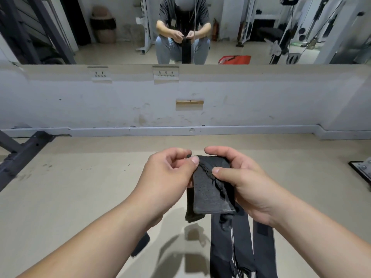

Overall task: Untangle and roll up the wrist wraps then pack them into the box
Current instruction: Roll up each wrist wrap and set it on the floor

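A dark grey wrist wrap (208, 193) hangs between my two hands above the beige floor. My left hand (170, 173) pinches its top left corner between thumb and forefinger. My right hand (241, 177) grips the folded top right part, thumb on the front, fingers curled behind. The wrap's lower end dangles free. Below it, more black wrap straps (241, 243) trail down out of the frame's bottom edge. A small dark rolled piece (141, 244) lies on the floor beside my left forearm. No box is in view.
A white low wall (180, 101) with a wide mirror (120, 37) above it faces me, showing a seated person. A black metal rack base (22, 153) sits at the left, a bolted plate (361, 169) at the right edge. A red bag (234, 59) shows in the mirror.
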Demonstrator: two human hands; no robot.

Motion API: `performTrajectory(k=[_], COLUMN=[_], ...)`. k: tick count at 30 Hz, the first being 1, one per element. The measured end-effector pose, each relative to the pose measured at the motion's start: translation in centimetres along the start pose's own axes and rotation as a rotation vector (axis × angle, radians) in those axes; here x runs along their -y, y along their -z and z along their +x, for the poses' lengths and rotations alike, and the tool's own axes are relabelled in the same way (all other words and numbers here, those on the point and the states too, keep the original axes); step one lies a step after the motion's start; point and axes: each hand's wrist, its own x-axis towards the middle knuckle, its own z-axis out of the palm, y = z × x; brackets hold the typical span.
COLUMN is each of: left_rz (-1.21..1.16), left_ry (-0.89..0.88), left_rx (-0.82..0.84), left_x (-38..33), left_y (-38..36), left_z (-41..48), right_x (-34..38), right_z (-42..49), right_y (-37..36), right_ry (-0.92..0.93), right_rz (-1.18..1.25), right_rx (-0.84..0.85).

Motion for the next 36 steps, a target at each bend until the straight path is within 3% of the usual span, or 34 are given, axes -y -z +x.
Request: performTrajectory(k=[9,15,21,27,31,36], left_rz=[0.032,-0.09,-0.043,0.09,0.389,0.632], left_ry=[-0.064,0.142,0.101,0.044,-0.104,-0.275], left_rx=[0.043,0.129,0.042,0.135,0.226,0.214], left_x=[-0.4,-0.5,0.3,0.3,0.3,0.6], left_y=[0.2,0.6,0.7,1.4,2.0,2.9], left_z=[-1.4,-1.4,-1.1,-0.1,0.4,1.2], right_x=[-0.1,-0.3,-1.3,-1.8,-1.5,-1.4], right_z=[-1.2,-0.9,0.0,1.0,1.5,2.1], right_y=[-0.6,-1.0,-1.6,-1.1,-1.0,-0.1], right_ry=[0.031,0.034,0.048,-0.007,-0.022,0.03], right_rz=[-0.013,-0.088,-0.177,-0.1,-0.011,-0.044], right_rx=[-0.038,-0.03,-0.029,-0.074,-0.076,0.062])
